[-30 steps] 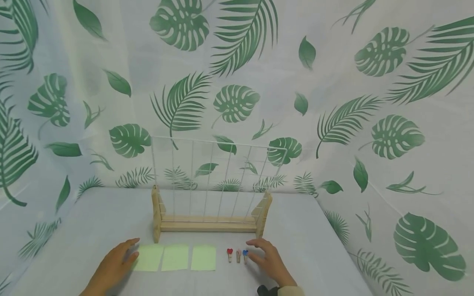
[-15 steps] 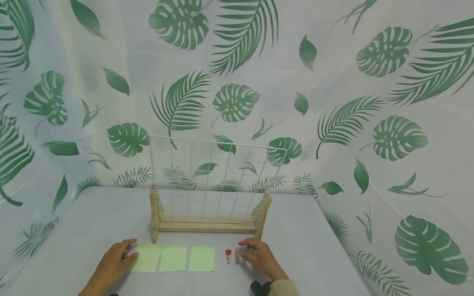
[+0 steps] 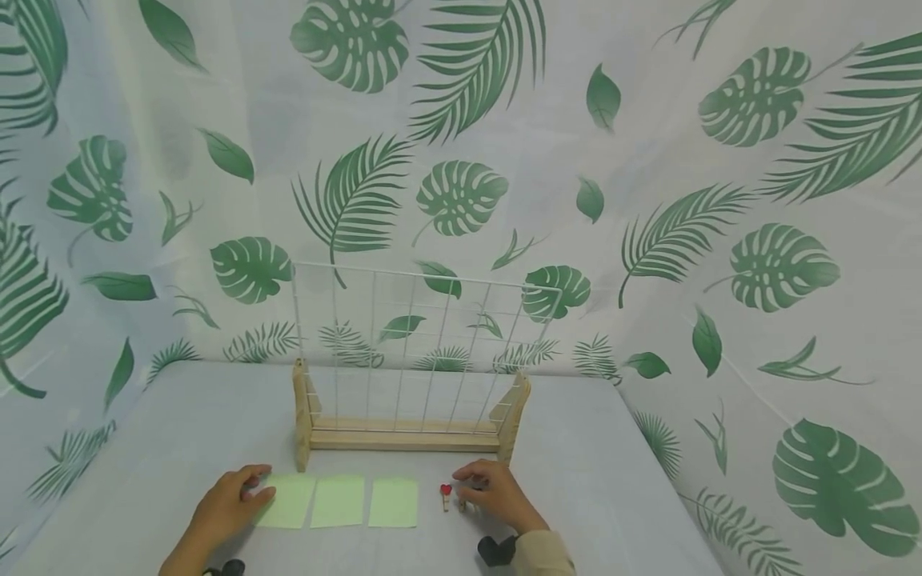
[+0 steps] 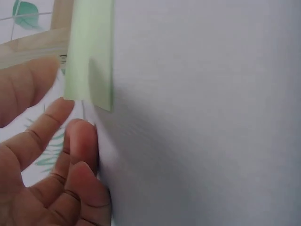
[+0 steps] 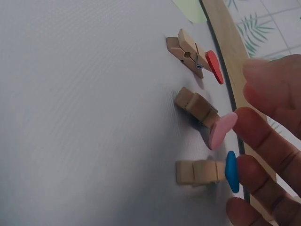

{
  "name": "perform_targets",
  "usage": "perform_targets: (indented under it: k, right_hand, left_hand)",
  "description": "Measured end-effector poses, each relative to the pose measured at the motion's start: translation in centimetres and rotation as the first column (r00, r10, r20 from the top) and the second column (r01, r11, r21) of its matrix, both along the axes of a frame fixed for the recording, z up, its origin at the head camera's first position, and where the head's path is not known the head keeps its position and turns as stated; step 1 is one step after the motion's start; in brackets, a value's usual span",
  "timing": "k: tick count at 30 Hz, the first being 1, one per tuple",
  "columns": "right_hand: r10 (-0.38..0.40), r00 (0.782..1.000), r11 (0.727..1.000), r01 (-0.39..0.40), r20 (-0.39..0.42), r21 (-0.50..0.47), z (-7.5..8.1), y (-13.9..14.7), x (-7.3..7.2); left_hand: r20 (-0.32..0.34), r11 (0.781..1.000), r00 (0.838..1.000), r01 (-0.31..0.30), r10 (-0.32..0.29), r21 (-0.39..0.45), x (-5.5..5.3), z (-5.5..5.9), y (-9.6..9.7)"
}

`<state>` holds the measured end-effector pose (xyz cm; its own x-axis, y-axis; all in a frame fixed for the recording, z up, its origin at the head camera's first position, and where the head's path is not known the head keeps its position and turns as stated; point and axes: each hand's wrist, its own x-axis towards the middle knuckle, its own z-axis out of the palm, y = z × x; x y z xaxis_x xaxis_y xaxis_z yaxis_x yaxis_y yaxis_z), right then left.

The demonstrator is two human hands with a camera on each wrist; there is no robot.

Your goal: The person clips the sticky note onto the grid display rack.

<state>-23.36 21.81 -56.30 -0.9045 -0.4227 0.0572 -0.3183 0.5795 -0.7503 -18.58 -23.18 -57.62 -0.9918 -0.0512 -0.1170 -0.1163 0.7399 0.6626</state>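
Observation:
Three pale green paper notes lie in a row: a left note (image 3: 286, 502), a middle note (image 3: 337, 502) and a right note (image 3: 394, 502). At the left note's outer edge is my left hand (image 3: 226, 508), fingers loosely bent; whether they touch the paper I cannot tell. My right hand (image 3: 500, 498) hovers by three small wooden clothespins with its fingers apart. The right wrist view shows the red-topped clothespin (image 5: 188, 52), the pink heart clothespin (image 5: 200, 108) and the blue-topped clothespin (image 5: 201, 172). Fingertips are close to the pink and blue tops; contact is unclear.
Behind the notes stands a white wire grid (image 3: 425, 352) in a wooden stand (image 3: 403, 442). A pale cloth (image 3: 403, 552) covers the table. Leaf-patterned sheeting (image 3: 461, 120) hangs at the back and sides.
My right hand has moved left over the clothespins, so the blue and pink tops no longer show in the head view. My left hand has stayed nearly in place.

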Motion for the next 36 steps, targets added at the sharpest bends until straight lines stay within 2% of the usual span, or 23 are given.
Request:
perform_targets:
  k: [4,9,20,27,33,36]
  right_hand:
    - [0.024,1.000,1.000,-0.024,0.009,0.001,-0.3,-0.6,-0.5]
    - [0.029,0.999,1.000,-0.029,0.019,-0.002,-0.4,-1.2,-0.7]
    - [-0.094,0.990,0.994,0.087,0.108,0.062,-0.3,-2.3,-1.0]
    - [-0.057,0.996,0.998,0.055,0.073,0.039,-0.6,-2.3,-0.9]
    - [-0.048,0.988,0.999,0.047,0.147,0.008,-0.3,-2.1,-0.9]
    - [-0.028,0.981,0.998,0.036,0.192,-0.041,-0.1,-1.8,-0.9]
  left_hand:
    - [0.020,1.000,0.999,0.025,-0.025,0.014,-0.3,0.3,-0.5]
    - [0.055,0.999,0.998,0.014,-0.016,0.047,-0.8,0.5,-0.5]
    - [0.049,0.999,0.999,-0.007,0.004,0.045,-1.5,0.3,-0.2]
    - [0.089,0.999,0.995,-0.049,0.049,-0.002,-1.6,0.7,0.2]
    - [0.093,0.999,0.994,-0.050,0.050,-0.004,-1.5,0.8,0.1]
    - [0.088,0.999,0.995,-0.045,0.044,0.009,-1.5,0.8,0.1]
